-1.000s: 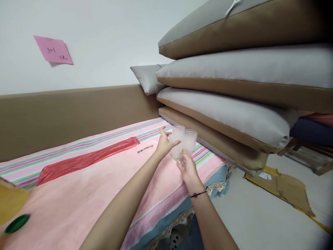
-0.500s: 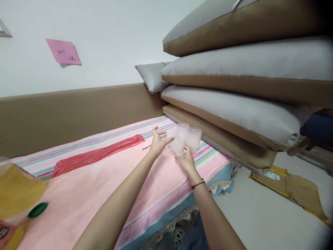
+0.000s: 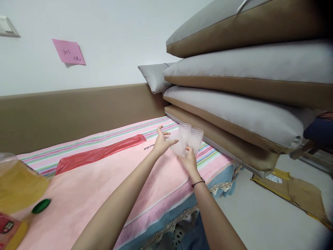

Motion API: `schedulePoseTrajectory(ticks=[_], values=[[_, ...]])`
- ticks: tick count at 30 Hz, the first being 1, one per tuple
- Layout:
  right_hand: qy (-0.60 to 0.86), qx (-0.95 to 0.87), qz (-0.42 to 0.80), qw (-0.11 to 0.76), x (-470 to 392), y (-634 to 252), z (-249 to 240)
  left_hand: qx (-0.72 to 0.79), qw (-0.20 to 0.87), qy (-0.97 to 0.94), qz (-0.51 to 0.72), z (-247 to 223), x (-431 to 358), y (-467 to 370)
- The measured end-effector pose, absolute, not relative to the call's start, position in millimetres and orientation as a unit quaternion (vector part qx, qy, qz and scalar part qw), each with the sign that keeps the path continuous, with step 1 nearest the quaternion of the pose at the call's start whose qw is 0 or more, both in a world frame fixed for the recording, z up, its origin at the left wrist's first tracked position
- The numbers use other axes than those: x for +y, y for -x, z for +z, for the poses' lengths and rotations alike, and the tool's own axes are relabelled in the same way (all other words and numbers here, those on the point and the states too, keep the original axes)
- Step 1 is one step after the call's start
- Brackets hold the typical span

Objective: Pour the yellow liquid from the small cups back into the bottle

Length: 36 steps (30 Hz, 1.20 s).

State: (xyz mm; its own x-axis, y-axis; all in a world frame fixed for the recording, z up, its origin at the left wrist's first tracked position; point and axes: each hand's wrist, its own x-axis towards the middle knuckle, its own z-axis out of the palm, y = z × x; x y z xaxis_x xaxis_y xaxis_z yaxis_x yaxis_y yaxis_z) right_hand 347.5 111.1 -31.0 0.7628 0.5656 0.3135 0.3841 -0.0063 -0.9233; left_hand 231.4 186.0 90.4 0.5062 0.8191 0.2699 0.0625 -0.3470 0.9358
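Several clear plastic cups (image 3: 196, 139) are bunched together above the far right part of the pink towel; ridged rims suggest that some are nested in stacks. My left hand (image 3: 161, 144) curves round the leftmost cup (image 3: 177, 140), its thumb across the near side and its other fingers behind the rim. From below and in front, my right hand (image 3: 189, 161) grips the cups, its thumb and fingers pressed against their lower sides. Part of the left cup is hidden by my fingers.
A bottle of yellow liquid (image 3: 22, 185) with a red label is at the left edge, beside a green cap (image 3: 41, 206). A red plastic bag (image 3: 101, 152) lies along the towel (image 3: 104, 187). Large stacked cushions (image 3: 229, 100) rise at the right, and flattened cardboard (image 3: 299, 192) is on the floor.
The view has shifted slightly left, so more of the bottle and a wall switch shows. Both hands keep almost the same pose round the cups.
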Motion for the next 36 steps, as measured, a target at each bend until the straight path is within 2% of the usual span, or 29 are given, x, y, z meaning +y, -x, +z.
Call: schedulePoseTrajectory(ticks=[4,9,14,20,27,32,36], values=[[0.679,-0.376,0.049,0.629,99,-344,-17,0.316,0.465,-0.743,0.362,97,179,-229],[0.600,-0.456,-0.047,0.655,87,-334,8,0.314,0.454,-0.761,0.340,104,174,-228],[0.589,-0.417,-0.077,0.687,96,-329,14,0.309,0.429,-0.784,0.327,107,171,-228],[0.609,-0.392,-0.094,0.683,95,-325,19,0.285,0.406,-0.803,0.329,108,167,-231],[0.637,-0.362,-0.084,0.675,93,-326,21,0.273,0.414,-0.783,0.376,110,161,-237],[0.639,-0.377,-0.088,0.665,92,-329,17,0.289,0.434,-0.730,0.440,138,160,-224],[0.644,-0.385,-0.101,0.653,89,-332,15,0.310,0.441,-0.705,0.460,157,157,-181]])
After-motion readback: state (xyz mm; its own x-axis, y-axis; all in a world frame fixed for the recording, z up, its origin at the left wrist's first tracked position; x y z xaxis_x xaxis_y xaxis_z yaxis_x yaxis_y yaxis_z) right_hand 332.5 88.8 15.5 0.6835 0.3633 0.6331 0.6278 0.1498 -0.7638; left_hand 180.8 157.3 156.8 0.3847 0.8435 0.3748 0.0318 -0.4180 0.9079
